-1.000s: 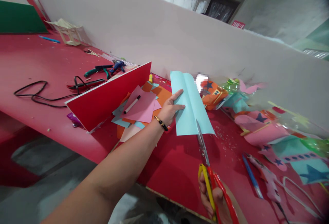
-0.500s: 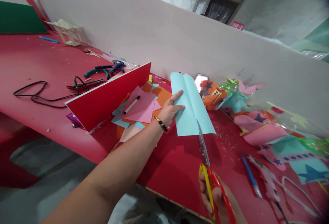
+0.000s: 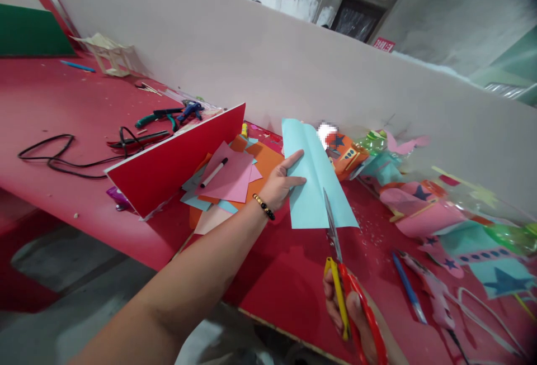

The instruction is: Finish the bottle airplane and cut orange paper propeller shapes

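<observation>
A light blue sheet of paper (image 3: 308, 186) with a fold line down its length is held up by my left hand (image 3: 280, 185). The thumb and index finger lie on its near face; the other fingers are hidden behind it. In my right hand (image 3: 356, 309) is a pair of scissors (image 3: 335, 242) with one red and one yellow handle. The blades reach up into the paper from its lower edge, close to the fold. A beaded bracelet (image 3: 264, 207) circles my left wrist.
Left of the paper lie coloured paper pieces (image 3: 232, 172) with a marker (image 3: 213, 172), beside an upright red board (image 3: 180, 164). Pliers (image 3: 157, 119) and a black cable (image 3: 54, 158) lie beyond. Paper-covered bottle crafts (image 3: 423, 203), a blue pen (image 3: 409, 287) and a pink glue gun (image 3: 432, 287) are right.
The blades have cut or slid a little further up into the paper. The sheet and my left hand have shifted slightly to the right and down.
</observation>
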Demonstrator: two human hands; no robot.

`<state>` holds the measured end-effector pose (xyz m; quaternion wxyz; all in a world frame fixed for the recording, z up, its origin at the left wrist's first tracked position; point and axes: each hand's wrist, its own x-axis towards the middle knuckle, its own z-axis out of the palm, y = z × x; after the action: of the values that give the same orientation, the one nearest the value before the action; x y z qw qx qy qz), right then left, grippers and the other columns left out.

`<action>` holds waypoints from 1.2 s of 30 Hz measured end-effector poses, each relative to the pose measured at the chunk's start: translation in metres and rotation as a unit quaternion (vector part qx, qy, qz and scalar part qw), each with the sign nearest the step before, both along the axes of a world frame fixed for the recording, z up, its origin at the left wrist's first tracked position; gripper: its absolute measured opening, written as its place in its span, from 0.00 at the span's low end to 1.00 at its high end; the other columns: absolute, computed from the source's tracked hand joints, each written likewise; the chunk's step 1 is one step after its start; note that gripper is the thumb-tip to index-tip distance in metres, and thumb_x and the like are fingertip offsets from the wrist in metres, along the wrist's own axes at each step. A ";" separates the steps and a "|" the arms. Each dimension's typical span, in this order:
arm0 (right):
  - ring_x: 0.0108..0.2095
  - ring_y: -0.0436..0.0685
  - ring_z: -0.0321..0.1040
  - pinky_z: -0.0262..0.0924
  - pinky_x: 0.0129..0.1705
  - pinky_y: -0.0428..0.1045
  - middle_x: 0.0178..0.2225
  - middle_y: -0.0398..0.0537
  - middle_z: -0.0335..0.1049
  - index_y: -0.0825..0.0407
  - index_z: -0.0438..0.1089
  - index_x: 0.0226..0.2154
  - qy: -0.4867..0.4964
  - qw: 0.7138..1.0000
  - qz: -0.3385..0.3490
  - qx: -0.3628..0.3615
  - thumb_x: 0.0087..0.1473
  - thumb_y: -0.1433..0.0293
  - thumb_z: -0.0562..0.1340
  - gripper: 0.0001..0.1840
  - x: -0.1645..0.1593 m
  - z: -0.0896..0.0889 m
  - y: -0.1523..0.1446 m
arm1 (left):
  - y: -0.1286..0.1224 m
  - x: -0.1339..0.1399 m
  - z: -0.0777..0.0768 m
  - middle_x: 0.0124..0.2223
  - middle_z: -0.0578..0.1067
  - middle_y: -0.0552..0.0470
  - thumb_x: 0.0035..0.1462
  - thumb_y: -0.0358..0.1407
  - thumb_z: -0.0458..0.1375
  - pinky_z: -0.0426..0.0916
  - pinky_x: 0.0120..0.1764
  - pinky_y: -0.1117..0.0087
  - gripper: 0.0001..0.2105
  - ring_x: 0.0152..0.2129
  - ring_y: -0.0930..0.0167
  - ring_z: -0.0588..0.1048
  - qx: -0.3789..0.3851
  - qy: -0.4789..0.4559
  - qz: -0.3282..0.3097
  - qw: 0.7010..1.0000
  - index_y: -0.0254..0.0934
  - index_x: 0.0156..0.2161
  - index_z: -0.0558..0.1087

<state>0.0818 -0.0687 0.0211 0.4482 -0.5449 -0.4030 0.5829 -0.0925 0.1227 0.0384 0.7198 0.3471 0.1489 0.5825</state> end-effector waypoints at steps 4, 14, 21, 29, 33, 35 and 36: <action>0.13 0.44 0.49 0.46 0.10 0.42 0.24 0.43 0.61 0.48 0.64 0.29 -0.001 1.000 -0.007 0.002 0.35 0.41 0.64 0.29 -0.003 0.004 0.000 | 0.000 0.000 0.000 0.51 0.73 0.46 0.44 0.23 0.62 0.69 0.45 0.62 0.37 0.40 0.67 0.74 0.006 -0.001 -0.002 1.000 0.44 0.60 0.60; 0.13 0.43 0.48 0.46 0.10 0.42 0.24 0.43 0.60 0.48 0.64 0.29 0.004 1.000 -0.019 0.007 0.35 0.40 0.63 0.30 -0.007 0.006 -0.003 | -0.003 0.000 0.002 0.51 0.73 0.47 0.44 0.23 0.62 0.68 0.45 0.61 0.36 0.39 0.67 0.74 0.002 0.011 -0.004 1.000 0.45 0.60 0.61; 0.12 0.44 0.46 0.45 0.10 0.43 0.18 0.40 0.57 0.48 0.65 0.29 0.000 1.000 -0.010 0.004 0.37 0.40 0.62 0.30 -0.004 0.005 -0.007 | -0.006 0.001 0.003 0.50 0.74 0.46 0.44 0.22 0.61 0.68 0.44 0.62 0.37 0.38 0.68 0.75 -0.003 0.006 -0.006 1.000 0.43 0.60 0.60; 0.10 0.43 0.44 0.41 0.09 0.41 0.16 0.37 0.54 0.48 0.64 0.28 0.005 1.000 0.011 -0.011 0.34 0.38 0.62 0.32 -0.001 -0.002 -0.005 | -0.005 0.002 0.002 0.51 0.73 0.46 0.44 0.23 0.62 0.69 0.43 0.65 0.38 0.38 0.69 0.75 0.001 0.018 -0.006 1.000 0.42 0.61 0.59; 0.10 0.43 0.42 0.41 0.09 0.41 0.16 0.36 0.53 0.48 0.65 0.29 0.002 1.000 0.012 -0.017 0.35 0.38 0.62 0.32 -0.002 -0.004 -0.005 | -0.005 0.002 0.001 0.51 0.73 0.46 0.44 0.23 0.62 0.69 0.43 0.65 0.37 0.37 0.69 0.75 0.004 0.020 -0.003 1.000 0.42 0.60 0.60; 0.10 0.44 0.44 0.41 0.09 0.41 0.16 0.37 0.54 0.48 0.65 0.29 -0.002 1.000 0.009 -0.020 0.35 0.38 0.61 0.31 -0.001 -0.005 -0.006 | -0.005 0.002 0.001 0.50 0.73 0.46 0.44 0.23 0.62 0.69 0.43 0.65 0.37 0.37 0.69 0.75 0.003 0.023 -0.002 1.000 0.43 0.60 0.60; 0.10 0.44 0.44 0.42 0.09 0.42 0.15 0.37 0.54 0.48 0.65 0.28 -0.004 1.000 0.008 -0.021 0.36 0.38 0.61 0.31 -0.001 -0.005 -0.007 | -0.005 0.002 0.001 0.50 0.74 0.46 0.43 0.23 0.62 0.69 0.43 0.65 0.37 0.37 0.70 0.75 0.001 0.023 -0.003 1.000 0.43 0.60 0.60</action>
<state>0.0806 -0.0753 0.0166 0.4309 -0.5533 -0.3966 0.5924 -0.0909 0.1176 0.0389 0.7172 0.3616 0.1638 0.5727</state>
